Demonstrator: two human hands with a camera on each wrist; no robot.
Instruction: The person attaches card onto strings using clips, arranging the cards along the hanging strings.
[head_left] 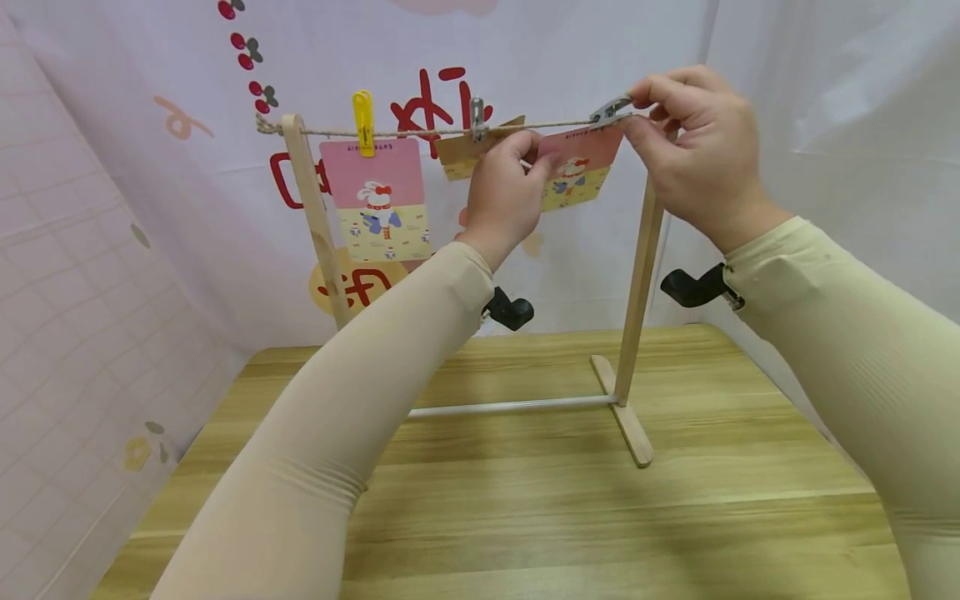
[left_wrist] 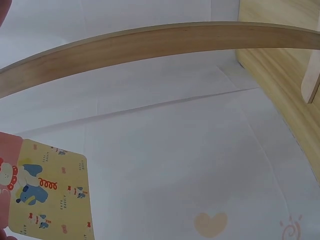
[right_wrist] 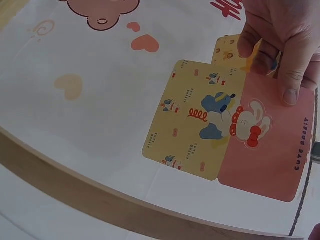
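My left hand [head_left: 506, 187] pinches the left edge of a pink and yellow rabbit card [head_left: 581, 171], thumb in front, as the right wrist view shows. The card hangs tilted just under the rope [head_left: 420, 133]. At its top edge my right hand [head_left: 697, 146] pinches a grey clothespin [head_left: 611, 110] between thumb and forefinger, the pin's nose over the rope. In the right wrist view the card [right_wrist: 230, 130] reads "Cute Rabbit", and only a bit of the clothespin [right_wrist: 315, 151] shows at the edge. The left wrist view has the card [left_wrist: 50, 190] at lower left.
A yellow clothespin [head_left: 363, 125] holds another rabbit card [head_left: 378, 200] on the rope's left part. Mid-rope, a grey clothespin [head_left: 477, 118] holds a tan card [head_left: 457, 154], partly behind my left hand. The wooden stand's right post [head_left: 641, 292] rises from the table [head_left: 525, 500].
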